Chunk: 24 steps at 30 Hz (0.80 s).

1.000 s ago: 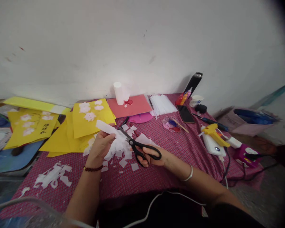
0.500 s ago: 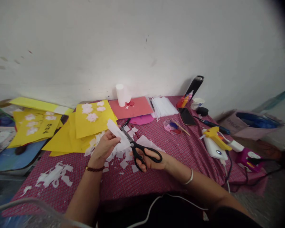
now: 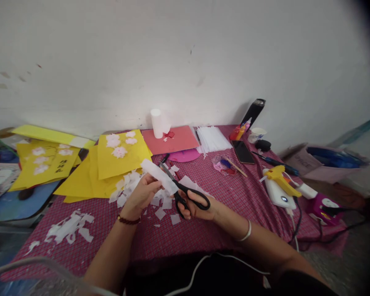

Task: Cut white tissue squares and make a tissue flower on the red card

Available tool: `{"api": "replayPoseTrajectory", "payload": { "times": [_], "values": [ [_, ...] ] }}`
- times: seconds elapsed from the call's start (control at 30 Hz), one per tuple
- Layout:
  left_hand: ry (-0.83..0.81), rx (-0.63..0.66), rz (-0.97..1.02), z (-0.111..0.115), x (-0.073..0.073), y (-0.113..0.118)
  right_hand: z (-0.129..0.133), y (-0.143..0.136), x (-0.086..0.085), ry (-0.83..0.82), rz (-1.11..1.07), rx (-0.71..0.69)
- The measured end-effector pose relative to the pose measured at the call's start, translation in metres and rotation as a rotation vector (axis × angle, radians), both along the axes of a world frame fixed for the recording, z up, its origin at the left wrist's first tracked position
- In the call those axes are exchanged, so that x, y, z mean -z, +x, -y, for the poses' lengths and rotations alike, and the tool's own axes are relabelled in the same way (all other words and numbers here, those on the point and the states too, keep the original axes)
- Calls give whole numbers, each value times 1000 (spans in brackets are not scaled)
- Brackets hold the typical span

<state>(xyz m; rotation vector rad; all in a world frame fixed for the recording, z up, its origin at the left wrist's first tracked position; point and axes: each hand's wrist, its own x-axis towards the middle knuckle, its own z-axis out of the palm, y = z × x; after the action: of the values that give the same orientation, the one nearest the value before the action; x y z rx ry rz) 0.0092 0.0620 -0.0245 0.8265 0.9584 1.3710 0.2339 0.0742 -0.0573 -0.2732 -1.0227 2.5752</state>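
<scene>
My left hand (image 3: 144,193) pinches a strip of white paper (image 3: 159,176) above the table. Black-handled scissors (image 3: 197,189) are in my right hand (image 3: 200,209), with fingers through the loops. The scissors' blades point up and to the left, partly hidden by the strip, which lies against them. Whether the blades are cutting the paper I cannot tell. Beneath my hands lie many small white paper scraps (image 3: 160,213). Just left of them, a yellow sheet (image 3: 108,158) bears pale pink paper blossoms.
A red sheet (image 3: 179,142) carries a white roll (image 3: 156,123). White sticks (image 3: 214,139), a phone (image 3: 242,151) and a black flask (image 3: 253,111) stand or lie to the right. A yellow glue gun (image 3: 280,180) rests on a white power bank (image 3: 276,193). Shredded white paper (image 3: 70,227) lies front left.
My left hand has shifted slightly right with the paper strip, closer to the scissors' pivot. The strip now covers more of the blades. My right hand has barely moved.
</scene>
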Motion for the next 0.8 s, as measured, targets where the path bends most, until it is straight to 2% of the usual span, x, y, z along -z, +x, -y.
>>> {"api": "replayPoseTrajectory", "payload": {
  "times": [0.2, 0.4, 0.6, 0.8],
  "values": [
    [50, -86, 176, -5, 1, -2, 2, -3, 1, 117, 46, 52],
    [18, -185, 145, -10, 3, -6, 4, -6, -2, 239, 88, 83],
    [3, -176, 73, -8, -4, -4, 3, -5, 1, 172, 67, 70],
    [-5, -116, 14, -4, -3, -5, 3, -1, 1, 85, 31, 0]
  ]
}}
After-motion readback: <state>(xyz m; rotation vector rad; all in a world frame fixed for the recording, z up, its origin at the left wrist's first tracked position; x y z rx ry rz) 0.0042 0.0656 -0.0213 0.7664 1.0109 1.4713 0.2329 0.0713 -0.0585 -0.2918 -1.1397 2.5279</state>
